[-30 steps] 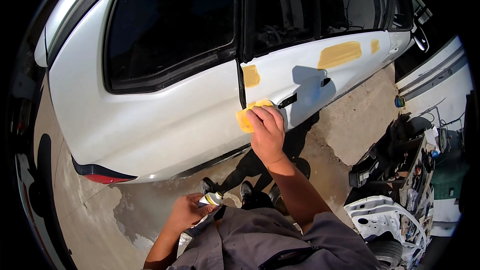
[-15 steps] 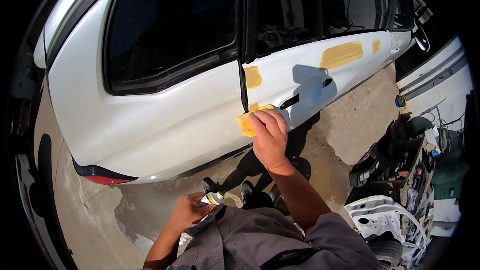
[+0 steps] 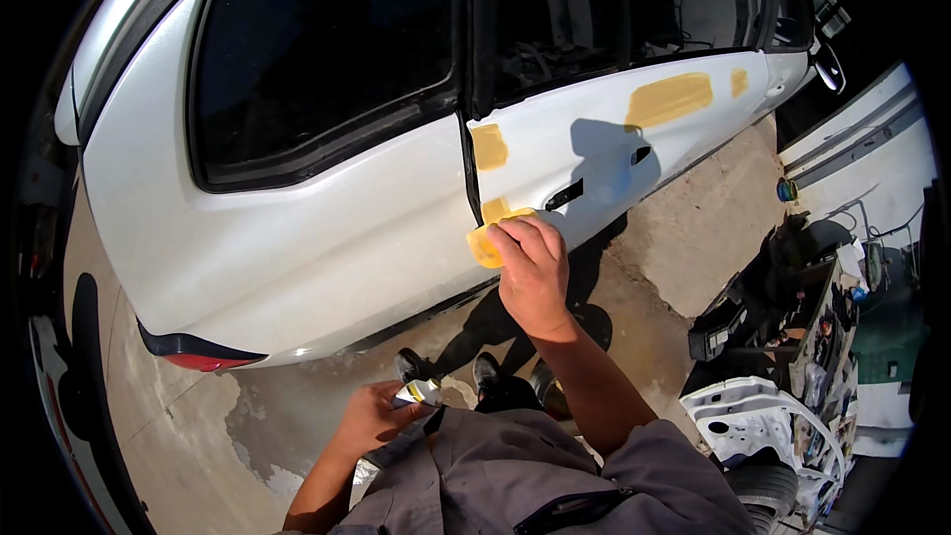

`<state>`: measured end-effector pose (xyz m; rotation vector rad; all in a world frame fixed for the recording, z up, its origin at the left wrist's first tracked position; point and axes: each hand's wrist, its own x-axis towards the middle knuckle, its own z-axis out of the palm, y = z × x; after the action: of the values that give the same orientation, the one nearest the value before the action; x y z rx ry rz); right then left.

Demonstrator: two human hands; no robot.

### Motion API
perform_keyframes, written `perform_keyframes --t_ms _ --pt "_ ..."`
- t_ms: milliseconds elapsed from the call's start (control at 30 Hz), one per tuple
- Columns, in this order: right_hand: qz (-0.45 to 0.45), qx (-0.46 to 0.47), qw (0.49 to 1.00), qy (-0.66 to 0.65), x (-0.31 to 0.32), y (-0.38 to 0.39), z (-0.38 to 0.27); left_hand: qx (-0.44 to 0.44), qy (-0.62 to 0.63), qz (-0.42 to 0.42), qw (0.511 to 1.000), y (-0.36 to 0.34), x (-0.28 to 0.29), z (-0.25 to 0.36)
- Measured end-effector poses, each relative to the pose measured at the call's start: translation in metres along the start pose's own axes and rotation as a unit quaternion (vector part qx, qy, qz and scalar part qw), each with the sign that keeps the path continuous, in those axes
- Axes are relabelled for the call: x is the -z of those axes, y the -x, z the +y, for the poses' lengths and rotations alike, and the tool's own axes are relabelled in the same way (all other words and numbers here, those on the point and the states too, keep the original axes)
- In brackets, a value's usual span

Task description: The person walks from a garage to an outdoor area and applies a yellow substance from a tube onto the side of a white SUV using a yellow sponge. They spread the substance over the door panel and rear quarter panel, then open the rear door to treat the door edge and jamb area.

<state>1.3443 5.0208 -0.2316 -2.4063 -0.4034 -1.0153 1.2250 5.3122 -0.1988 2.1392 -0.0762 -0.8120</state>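
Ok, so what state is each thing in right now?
Right hand: gripping the yellow spreader
Yellow spreader: held at the rear door
Left hand: closed around the tube
Tube: held; capped or not, unclear
Rear door: looks shut
Yellow patches: spread on; wet or dry, unclear
Handle openings: bare, no handle
Door shell: detached

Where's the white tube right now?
Head view, low and slightly left of centre: the white tube is in the grip of the left hand, just below a dark shoe, near the grey shirt.
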Motion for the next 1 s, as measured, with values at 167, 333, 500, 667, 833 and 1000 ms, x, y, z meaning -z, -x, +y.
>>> perform_keyframes --t_ms 167,333,500,667,833,1000 --pt "-0.019 -0.01 1.0 -0.008 0.005 0.013 -0.001 -0.025 -0.012 -0.002 1.0 -0.002 -0.003 -0.002" --pt "-0.008 -0.008 1.0 -0.01 0.006 0.039 0.003 0.004 0.003 -0.007 1.0 0.0 -0.003 0.009" --pt "-0.016 0.0 1.0 -0.013 0.003 0.079 0.017 -0.009 0.007 -0.009 1.0 0.003 -0.005 0.009" --pt "-0.005 -0.012 0.999 -0.037 0.001 0.11 0.026 -0.007 0.011 -0.024 1.0 0.002 -0.012 -0.006" --pt "0.002 -0.007 0.999 -0.031 0.021 0.08 0.012 -0.015 0.016 -0.021 1.0 0.004 -0.011 -0.007" --pt "0.039 0.041 0.998 -0.004 0.011 0.029 0.015 0.028 0.008 -0.036 0.999 0.004 -0.01 0.006"
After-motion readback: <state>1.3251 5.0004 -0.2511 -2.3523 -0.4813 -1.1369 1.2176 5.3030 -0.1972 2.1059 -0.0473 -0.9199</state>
